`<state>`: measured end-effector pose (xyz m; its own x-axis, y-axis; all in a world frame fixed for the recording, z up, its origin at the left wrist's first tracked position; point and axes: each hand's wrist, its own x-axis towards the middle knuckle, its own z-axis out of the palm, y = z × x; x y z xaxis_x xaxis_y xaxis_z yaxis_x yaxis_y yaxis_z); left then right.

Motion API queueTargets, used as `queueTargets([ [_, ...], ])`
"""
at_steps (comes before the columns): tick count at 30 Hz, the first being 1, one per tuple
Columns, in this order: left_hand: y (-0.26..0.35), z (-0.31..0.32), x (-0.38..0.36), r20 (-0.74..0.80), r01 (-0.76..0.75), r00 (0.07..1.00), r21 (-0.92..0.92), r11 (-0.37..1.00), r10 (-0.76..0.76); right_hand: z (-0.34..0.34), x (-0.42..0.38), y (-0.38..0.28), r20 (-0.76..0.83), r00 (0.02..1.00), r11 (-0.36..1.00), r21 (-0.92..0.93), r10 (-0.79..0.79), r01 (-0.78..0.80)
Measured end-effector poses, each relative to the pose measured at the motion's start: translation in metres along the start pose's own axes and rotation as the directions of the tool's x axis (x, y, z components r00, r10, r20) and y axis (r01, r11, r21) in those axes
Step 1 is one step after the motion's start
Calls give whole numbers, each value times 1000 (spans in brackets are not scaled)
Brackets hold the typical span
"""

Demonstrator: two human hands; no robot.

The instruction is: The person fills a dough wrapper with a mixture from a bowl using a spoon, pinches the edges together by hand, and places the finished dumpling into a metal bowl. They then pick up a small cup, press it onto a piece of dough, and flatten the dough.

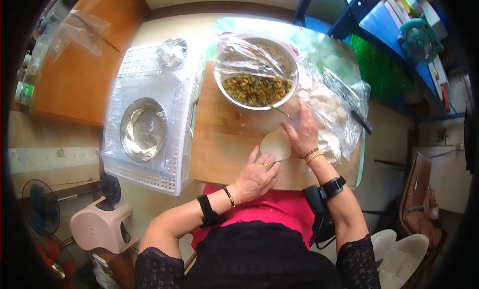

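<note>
A round, flat dough wrapper [275, 143] lies near the front of the wooden board [219, 156]. My left hand [257, 176] rests with outstretched fingers at its near left edge, fingertips on the dough. To the right, my right hand [303, 132] has thumb and fingers apart, close beside the wrapper's upper right edge. Just beyond my right thumb is the thin handle of a utensil [282, 112], coming out of a metal bowl [233, 100]. Chopped green and brown filling [257, 91] sits in that bowl, partly covered by clear plastic.
Dough pieces [324, 103] lie under plastic sheeting at the right, near a flour heap [329, 145]. A black-handled tool [361, 122] lies over the plastic. On the left, a white plastic crate [172, 183] holds a plastic-covered round metal pan [123, 134] with pale dough strips.
</note>
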<state>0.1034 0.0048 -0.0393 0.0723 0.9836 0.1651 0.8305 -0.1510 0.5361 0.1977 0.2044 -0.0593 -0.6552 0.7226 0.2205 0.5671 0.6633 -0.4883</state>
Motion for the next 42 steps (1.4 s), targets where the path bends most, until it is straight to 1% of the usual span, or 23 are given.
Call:
queueTargets([
  [2,-1,-3,0,-29,46,998,-11,999,-46,-8,-1,0,-24,999,998,-35,-47,46],
  [4,-1,-6,-1,-146,-3,989,16,1000,6,-17,-14,-7,57,993,994,59,-100,96],
  [5,0,-7,-2,-123,-14,992,2,1000,14,-22,-25,-16,58,992,993,56,-109,105],
  [6,-1,-6,-4,-132,-12,991,4,1000,12,-25,-36,-30,113,966,972,-3,-232,234],
  [7,-3,-5,-6,-50,-12,999,8,1000,13,-25,-39,-40,174,922,932,-53,-345,359],
  [8,-5,-3,-8,34,-12,999,12,1000,11,-20,-38,-43,174,920,930,-54,-351,365],
  [12,-5,-5,-10,-1,1,1000,43,999,-1,3,-22,-34,83,971,955,-182,-224,236],
  [14,-1,-4,-6,10,60,998,17,998,-61,5,-3,-28,45,997,997,-44,64,-62],
  [18,2,-6,3,-29,186,982,20,982,-185,2,1,-2,-35,995,978,192,90,-82],
  [20,-2,3,4,-6,139,990,35,990,-139,-11,-6,1,4,995,974,204,95,-94],
  [22,-3,7,3,29,86,996,46,995,-88,-30,-13,-8,107,989,986,146,-98,82],
  [23,-2,6,3,70,15,997,31,999,-17,-40,-17,-15,109,989,986,144,-96,79],
  [25,1,6,3,113,-58,992,9,998,56,-51,-25,-31,227,912,940,99,-341,326],
  [26,2,8,2,128,-82,988,4,997,81,-48,-28,-34,229,913,941,99,-337,323],
  [28,3,8,1,148,-102,984,-7,995,102,-40,-36,-42,366,831,880,-62,-420,472],
  [30,2,5,0,250,-68,966,5,998,65,-23,-38,-38,354,853,896,-80,-384,436],
  [31,3,6,-2,254,-66,965,3,998,63,-19,-29,-40,302,906,929,-130,-295,345],
  [32,3,7,-3,186,-76,980,-4,997,75,-17,-19,-40,242,948,952,-177,-204,250],
  [34,1,7,-3,114,-95,989,1,995,95,-2,-8,-21,141,970,955,-196,-197,223],
  [37,-1,3,-3,94,-80,993,29,996,77,-3,0,-11,4,994,994,19,-105,105],
  [40,3,-2,-9,59,0,998,-17,1000,1,-16,-11,-18,78,985,986,73,-156,151],
  [41,2,-4,-9,44,-14,999,-9,1000,14,-23,-19,-30,179,962,977,-25,-205,213],
  [42,2,-4,-8,29,-30,999,-2,1000,30,-23,-26,-41,183,963,978,-28,-198,206],
])
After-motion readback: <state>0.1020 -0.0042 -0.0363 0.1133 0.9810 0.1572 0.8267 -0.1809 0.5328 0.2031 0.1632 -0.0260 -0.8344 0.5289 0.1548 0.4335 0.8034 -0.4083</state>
